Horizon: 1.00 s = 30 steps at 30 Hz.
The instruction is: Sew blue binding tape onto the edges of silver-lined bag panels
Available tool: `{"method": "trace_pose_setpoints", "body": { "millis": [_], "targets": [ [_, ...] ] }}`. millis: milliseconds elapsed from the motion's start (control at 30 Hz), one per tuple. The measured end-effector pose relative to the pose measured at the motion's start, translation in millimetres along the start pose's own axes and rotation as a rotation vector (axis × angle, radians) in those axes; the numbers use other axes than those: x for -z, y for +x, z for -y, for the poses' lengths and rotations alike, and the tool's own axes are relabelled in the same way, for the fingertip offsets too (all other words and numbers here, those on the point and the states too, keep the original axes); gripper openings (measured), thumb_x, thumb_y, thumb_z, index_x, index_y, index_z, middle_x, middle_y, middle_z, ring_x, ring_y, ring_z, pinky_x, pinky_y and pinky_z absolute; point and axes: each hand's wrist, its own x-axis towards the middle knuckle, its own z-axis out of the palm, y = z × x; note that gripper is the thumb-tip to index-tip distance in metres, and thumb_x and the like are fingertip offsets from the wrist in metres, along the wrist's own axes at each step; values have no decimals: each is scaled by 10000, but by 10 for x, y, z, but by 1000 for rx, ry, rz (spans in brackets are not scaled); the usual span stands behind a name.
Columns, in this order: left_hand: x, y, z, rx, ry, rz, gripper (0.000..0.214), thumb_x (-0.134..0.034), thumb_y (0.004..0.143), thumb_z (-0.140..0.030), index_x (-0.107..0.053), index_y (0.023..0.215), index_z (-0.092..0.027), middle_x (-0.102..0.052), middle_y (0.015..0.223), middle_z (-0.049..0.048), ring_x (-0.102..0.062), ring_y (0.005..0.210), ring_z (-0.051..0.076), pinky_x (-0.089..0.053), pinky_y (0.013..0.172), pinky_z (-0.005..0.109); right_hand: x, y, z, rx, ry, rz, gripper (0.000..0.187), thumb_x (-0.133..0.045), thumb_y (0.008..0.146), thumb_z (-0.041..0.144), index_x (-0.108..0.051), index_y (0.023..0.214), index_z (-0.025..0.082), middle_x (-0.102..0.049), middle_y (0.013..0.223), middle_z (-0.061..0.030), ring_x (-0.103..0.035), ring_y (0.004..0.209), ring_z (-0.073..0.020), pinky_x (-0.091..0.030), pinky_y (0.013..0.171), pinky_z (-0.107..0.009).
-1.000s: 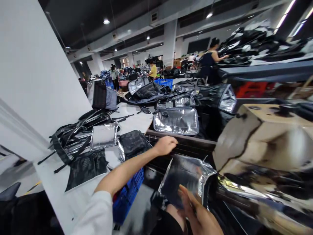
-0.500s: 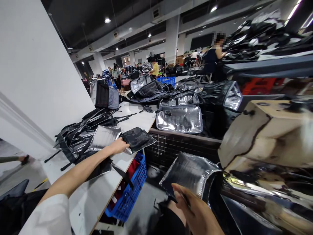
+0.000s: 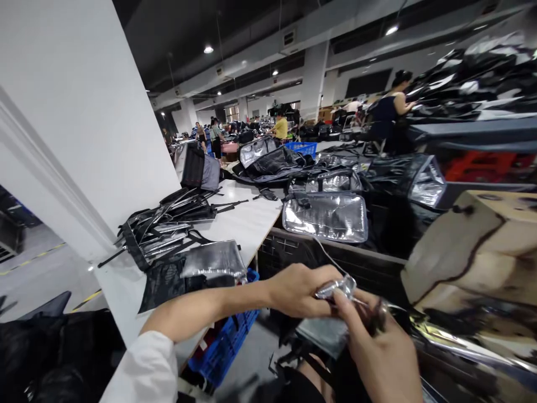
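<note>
My left hand (image 3: 300, 290) and my right hand (image 3: 380, 350) meet low in the middle, both closed on a silver foil-lined panel (image 3: 327, 330) with a crumpled silver corner sticking up between the fingers. A thin thread runs up from that corner. On the white table (image 3: 243, 224) to the left lie a silver and black panel (image 3: 213, 260) and a heap of black straps and silver pieces (image 3: 163, 226). A beige sewing machine (image 3: 474, 246) stands at the right.
A blue crate (image 3: 224, 341) sits under the table's edge. A silver bag (image 3: 327, 217) rests on a dark bin, with more black and silver bags behind. A white wall (image 3: 84, 123) is on the left. Other people work in the background.
My left hand left the pieces on the white table and came back to the silver panel, which both hands now grip. The view has shifted slightly to the left.
</note>
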Motion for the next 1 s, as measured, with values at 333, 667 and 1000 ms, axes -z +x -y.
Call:
{"method": "trace_pose_setpoints", "body": {
  "millis": [333, 667, 1000],
  "targets": [
    [-215, 156, -247, -186, 187, -111, 313, -609, 954, -381, -674, 1167, -160, -588, 1341, 140, -499, 1280, 282, -318, 1107, 418, 468, -383, -206, -41, 67, 175, 398, -536, 946, 581, -493, 763, 230, -523, 545, 49, -515, 482, -137, -418, 497, -239],
    [-816, 817, 42, -139, -53, 86, 375, -585, 955, -310, -507, 638, -124, -459, 610, -33, -422, 622, 85, -294, 657, 261, 728, -281, -416, -193, 175, 119, 445, -516, 956, 630, -531, 792, 216, -499, 471, 62, -446, 383, -109, -348, 420, -214],
    [-910, 1052, 154, 113, -302, 223, 276, -592, 861, -340, -674, 733, -109, -544, 676, -20, -456, 677, 96, -316, 615, 203, 753, -73, -565, -255, 250, 8, 522, -538, 949, 579, -552, 597, 194, -447, 390, 47, -392, 367, -86, -326, 441, -208]
  ]
}}
